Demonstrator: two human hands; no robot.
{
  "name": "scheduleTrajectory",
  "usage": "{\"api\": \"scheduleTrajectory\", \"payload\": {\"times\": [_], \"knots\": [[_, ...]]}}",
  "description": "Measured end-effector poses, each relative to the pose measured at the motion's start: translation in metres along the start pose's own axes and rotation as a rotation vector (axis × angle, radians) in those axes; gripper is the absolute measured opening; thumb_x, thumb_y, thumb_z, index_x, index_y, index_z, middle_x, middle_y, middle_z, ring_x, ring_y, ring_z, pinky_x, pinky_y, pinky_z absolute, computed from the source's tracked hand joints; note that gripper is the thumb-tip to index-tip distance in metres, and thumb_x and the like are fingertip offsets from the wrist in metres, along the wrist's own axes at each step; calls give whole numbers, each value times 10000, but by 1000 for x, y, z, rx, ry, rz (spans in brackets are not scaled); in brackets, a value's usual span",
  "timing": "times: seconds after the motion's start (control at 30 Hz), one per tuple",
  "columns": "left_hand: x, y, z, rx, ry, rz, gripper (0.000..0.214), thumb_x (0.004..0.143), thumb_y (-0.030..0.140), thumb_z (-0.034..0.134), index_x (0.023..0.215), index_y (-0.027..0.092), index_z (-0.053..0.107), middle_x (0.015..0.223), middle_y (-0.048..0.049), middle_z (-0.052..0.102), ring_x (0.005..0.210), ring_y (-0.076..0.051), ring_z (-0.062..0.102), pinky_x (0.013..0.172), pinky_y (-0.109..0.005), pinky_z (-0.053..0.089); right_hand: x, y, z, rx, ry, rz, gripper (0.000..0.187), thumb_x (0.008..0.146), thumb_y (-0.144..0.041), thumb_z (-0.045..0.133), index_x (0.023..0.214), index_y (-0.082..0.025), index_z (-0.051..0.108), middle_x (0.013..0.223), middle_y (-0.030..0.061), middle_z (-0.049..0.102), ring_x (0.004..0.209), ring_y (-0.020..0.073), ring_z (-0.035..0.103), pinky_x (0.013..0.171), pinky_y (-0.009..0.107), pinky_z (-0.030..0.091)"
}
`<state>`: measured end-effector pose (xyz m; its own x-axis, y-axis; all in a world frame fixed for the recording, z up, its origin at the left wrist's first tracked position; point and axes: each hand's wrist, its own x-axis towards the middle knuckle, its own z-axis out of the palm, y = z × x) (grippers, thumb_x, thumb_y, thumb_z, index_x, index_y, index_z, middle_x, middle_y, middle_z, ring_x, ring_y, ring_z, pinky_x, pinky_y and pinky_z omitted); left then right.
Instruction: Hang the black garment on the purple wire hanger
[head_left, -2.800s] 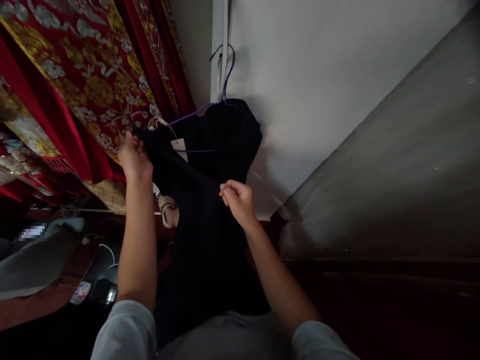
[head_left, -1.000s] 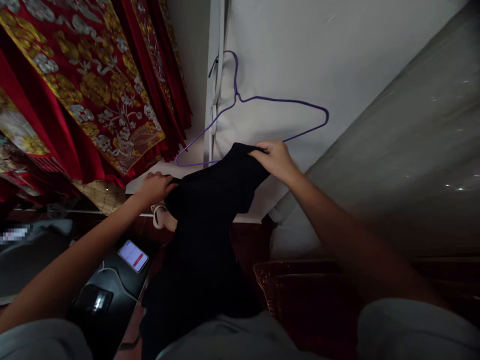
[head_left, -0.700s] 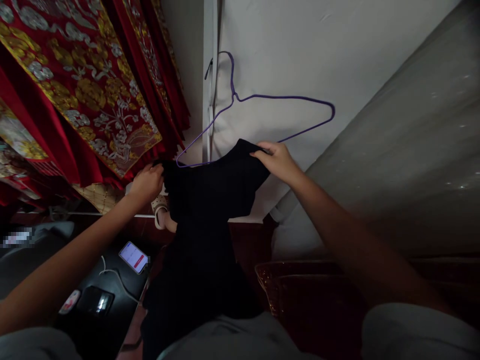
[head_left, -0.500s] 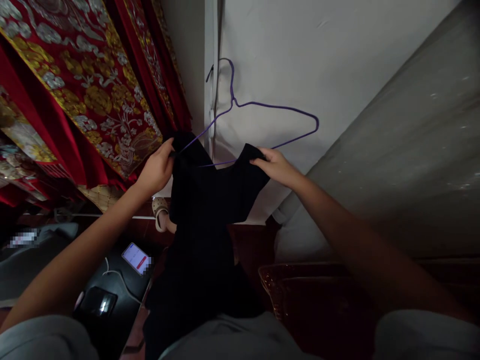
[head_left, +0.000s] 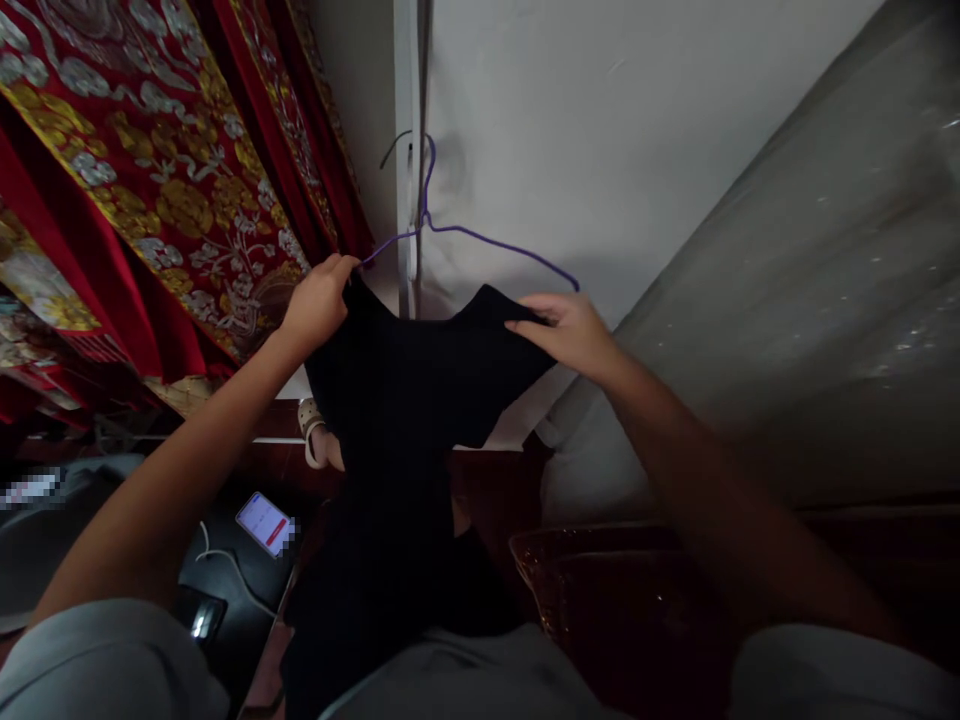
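Observation:
A black garment (head_left: 409, 400) hangs in front of me, its top spread across a purple wire hanger (head_left: 480, 238) hooked on a white wall strip. My left hand (head_left: 319, 300) pinches the garment's left shoulder at the hanger's left end. My right hand (head_left: 574, 335) grips the right shoulder over the hanger's right arm. Both hands are closed on the cloth. The garment's lower part drops down toward my lap.
Red and gold embroidered fabric (head_left: 165, 170) hangs at the left. A lit phone (head_left: 264, 522) with a white cable lies on a dark surface at lower left. A dark basket (head_left: 600, 590) sits at lower right. A grey slanted panel (head_left: 787, 320) fills the right.
The garment was off the bare hanger a second ago. Both hands have raised its shoulders up onto the hanger's arms, the left hand moving up and right.

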<state>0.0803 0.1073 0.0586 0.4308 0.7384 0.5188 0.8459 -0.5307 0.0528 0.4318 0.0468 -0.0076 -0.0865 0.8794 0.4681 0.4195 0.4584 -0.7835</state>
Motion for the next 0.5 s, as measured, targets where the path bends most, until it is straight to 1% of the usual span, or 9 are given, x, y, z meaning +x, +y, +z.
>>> {"api": "scheduleTrajectory", "payload": {"times": [0.03, 0.07, 0.13, 0.2, 0.27, 0.37, 0.43, 0.5], "knots": [[0, 0, -5, 33, -8, -25, 504, 883, -2, 408, 1301, 173, 627, 1281, -150, 648, 1191, -308, 649, 1029, -464, 549, -1, -1, -9, -14, 53, 20, 245, 753, -400, 799, 927, -229, 779, 967, 54, 781, 980, 294, 741, 951, 480, 605], [0, 0, -10, 60, -14, -46, 490, 893, 4, 410, 1289, 182, 636, 1275, -148, 642, 1178, -308, 652, 1012, -461, 555, -2, -3, -19, -15, 98, 41, 248, 718, -418, 839, 857, -225, 769, 888, 50, 770, 904, 283, 743, 891, 462, 620], [0, 2, -20, 93, -29, -65, 465, 910, 20, 411, 1272, 192, 647, 1252, -145, 631, 1129, -299, 665, 975, -448, 567, -2, -7, -34, 41, 172, 95, 298, 661, -438, 896, 818, -223, 761, 803, 39, 748, 789, 250, 730, 791, 419, 628], [1, 3, -25, 90, -40, -64, 448, 920, 36, 405, 1256, 193, 656, 1225, -148, 621, 1070, -291, 675, 947, -447, 575, -1, -12, -44, 153, 202, 164, 331, 653, -463, 912, 828, -225, 764, 788, 36, 747, 733, 225, 718, 732, 388, 624], [1, 1, -26, 63, -33, -58, 437, 926, 51, 395, 1237, 197, 665, 1205, -155, 614, 1031, -293, 678, 940, -469, 575, 2, -14, -49, 260, 179, 220, 340, 673, -494, 902, 832, -226, 766, 811, 47, 760, 739, 230, 726, 711, 386, 624], [2, -5, -23, 7, 0, -48, 409, 927, 68, 405, 1204, 201, 675, 1199, -158, 602, 1034, -311, 673, 967, -510, 566, 8, -12, -51, 346, 142, 242, 319, 693, -489, 886, 831, -230, 763, 840, 65, 771, 812, 282, 752, 707, 420, 626], [3, -11, -19, -52, 29, -30, 362, 936, 92, 435, 1178, 204, 680, 1203, -137, 597, 1065, -306, 666, 1022, -520, 546, 11, -8, -51, 364, 166, 220, 275, 691, -441, 882, 830, -240, 757, 839, 63, 769, 870, 313, 757, 729, 450, 626], [4, -16, -16, -126, 59, -5, 299, 958, 135, 471, 1157, 216, 678, 1192, -102, 597, 1095, -281, 656, 1091, -507, 518, 14, -4, -52, 358, 217, 196, 237, 674, -385, 880, 826, -257, 751, 828, 49, 764, 911, 330, 752, 771, 478, 625]]}}
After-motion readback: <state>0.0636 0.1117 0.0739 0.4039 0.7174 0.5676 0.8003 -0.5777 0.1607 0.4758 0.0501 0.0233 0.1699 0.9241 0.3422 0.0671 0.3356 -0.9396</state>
